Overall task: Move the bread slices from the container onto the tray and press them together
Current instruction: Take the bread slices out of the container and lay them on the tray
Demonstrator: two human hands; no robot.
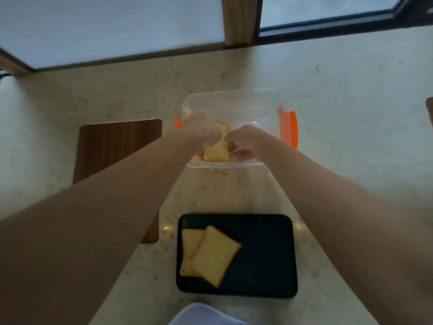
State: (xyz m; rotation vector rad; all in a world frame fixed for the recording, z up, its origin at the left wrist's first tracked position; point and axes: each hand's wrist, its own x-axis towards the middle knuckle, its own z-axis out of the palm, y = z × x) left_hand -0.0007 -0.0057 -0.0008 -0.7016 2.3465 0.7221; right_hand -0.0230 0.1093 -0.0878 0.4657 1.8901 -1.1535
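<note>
Both hands, left (199, 130) and right (243, 139), inside container (234, 97) gripping bread slice (218, 152); tray (264, 254) nearer, holding two overlapping slices (210, 254).

Home kitchen: marble countertop (339, 95), window (112, 26).

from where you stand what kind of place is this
Probably a home kitchen or dining spot by a window: a pale stone-look counter, a clear food container with bread, a black tray holding two bread slices, and window panes behind.
</note>
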